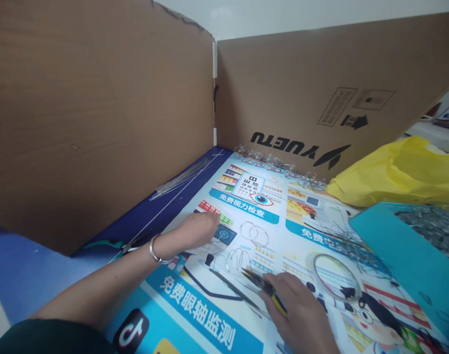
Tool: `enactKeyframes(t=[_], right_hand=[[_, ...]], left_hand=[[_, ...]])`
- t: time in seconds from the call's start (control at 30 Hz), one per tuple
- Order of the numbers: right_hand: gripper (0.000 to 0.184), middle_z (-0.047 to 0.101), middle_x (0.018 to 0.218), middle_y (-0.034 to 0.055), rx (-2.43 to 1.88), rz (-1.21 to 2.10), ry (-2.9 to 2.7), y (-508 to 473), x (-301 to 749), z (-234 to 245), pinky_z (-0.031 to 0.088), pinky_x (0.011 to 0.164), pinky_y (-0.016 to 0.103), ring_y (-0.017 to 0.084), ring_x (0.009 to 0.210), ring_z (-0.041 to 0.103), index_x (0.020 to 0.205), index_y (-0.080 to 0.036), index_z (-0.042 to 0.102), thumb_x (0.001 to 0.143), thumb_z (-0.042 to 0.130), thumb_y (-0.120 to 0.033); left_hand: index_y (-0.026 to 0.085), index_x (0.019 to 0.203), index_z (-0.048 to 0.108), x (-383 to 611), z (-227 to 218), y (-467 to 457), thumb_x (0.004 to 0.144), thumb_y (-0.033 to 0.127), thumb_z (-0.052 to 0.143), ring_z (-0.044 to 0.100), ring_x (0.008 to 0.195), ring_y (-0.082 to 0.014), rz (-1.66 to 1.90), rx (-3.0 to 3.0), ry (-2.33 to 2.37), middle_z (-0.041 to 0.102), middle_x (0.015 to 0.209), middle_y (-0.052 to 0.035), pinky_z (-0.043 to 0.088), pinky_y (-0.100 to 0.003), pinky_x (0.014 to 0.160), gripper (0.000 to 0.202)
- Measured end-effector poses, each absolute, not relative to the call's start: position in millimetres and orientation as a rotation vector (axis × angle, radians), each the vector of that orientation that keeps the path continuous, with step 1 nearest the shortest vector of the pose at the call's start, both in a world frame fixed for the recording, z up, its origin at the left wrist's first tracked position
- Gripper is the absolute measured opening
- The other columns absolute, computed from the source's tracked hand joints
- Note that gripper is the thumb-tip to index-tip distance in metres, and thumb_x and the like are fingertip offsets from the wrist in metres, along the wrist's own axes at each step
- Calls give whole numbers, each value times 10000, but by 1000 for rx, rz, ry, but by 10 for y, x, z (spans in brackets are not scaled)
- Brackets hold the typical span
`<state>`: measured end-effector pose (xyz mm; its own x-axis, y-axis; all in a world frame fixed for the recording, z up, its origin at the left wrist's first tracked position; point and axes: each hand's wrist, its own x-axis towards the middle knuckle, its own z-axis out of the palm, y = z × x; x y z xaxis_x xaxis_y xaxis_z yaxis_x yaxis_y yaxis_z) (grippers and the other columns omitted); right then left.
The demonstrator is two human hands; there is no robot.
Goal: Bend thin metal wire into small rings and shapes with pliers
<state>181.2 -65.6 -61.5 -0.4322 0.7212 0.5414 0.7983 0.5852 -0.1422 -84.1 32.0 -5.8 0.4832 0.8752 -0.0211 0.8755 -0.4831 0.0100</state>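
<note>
My left hand (200, 228) reaches forward over the printed poster (194, 305), fingers curled down and pressed to it near a thin wire; whether it grips the wire is unclear. A silver bangle (155, 250) circles that wrist. My right hand (301, 309) lies low at the front, closed round small pliers (263, 284) with yellow and black handles, jaws pointing left. Between the hands lie bent wire eyeglass frames (254, 232) and wavy wire pieces (233, 258).
Cardboard walls (99, 108) stand at the left and back. A bundle of straight wires (180, 181) lies by the left wall. A yellow plastic bag (397, 172) and a teal tray (397, 250) of metal parts sit right. More wire frames (276, 162) line the back wall.
</note>
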Motion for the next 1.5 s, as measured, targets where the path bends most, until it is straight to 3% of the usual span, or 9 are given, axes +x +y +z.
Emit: enactKeyframes(t=[0.23,0.43,0.67,1.27,1.4,1.5], right_hand=[[210,626,847,63,-1212,-175,-2260,-654,1810,-624,513,651,315,194,756,613,1021,-194,582,889,489,-329],[201,619,852,61,-1219,-149,-2265,-653,1805,-627,510,658,315,194,765,607,1028,-199,572,890,491,-320],[203,619,855,62,-1221,-148,-2266,-662,1809,-616,505,656,307,193,767,607,1030,-201,570,891,490,-326],[207,621,854,61,-1229,-154,-2267,-668,1812,-637,504,656,311,195,763,607,1027,-205,574,889,491,-335],[205,622,859,62,-1240,-136,-2273,-664,1816,-639,505,662,315,198,767,606,1033,-208,569,890,485,-327],[207,619,855,64,-1235,-148,-2275,-660,1814,-643,505,661,320,200,764,605,1034,-206,569,888,487,-327]], left_hand=[[161,918,514,-810,-3,319,878,146,341,613,640,-191,23,2497,1627,642,743,-68,380,-263,540,177],[185,788,520,-832,-28,345,880,191,354,584,681,-169,173,2502,1539,640,777,-35,353,-258,572,190],[183,764,569,-803,-38,287,840,268,432,596,677,-189,29,2505,1577,667,772,-53,341,-268,542,179],[118,938,599,-797,-84,341,872,154,359,652,795,-251,-24,2556,1803,679,879,-137,453,-311,625,251],[179,804,606,-775,-44,290,840,180,410,640,728,-200,6,2524,1715,685,810,-60,430,-268,599,199],[194,739,614,-755,-40,251,805,219,451,636,695,-207,-25,2483,1665,686,762,-49,422,-276,586,178]])
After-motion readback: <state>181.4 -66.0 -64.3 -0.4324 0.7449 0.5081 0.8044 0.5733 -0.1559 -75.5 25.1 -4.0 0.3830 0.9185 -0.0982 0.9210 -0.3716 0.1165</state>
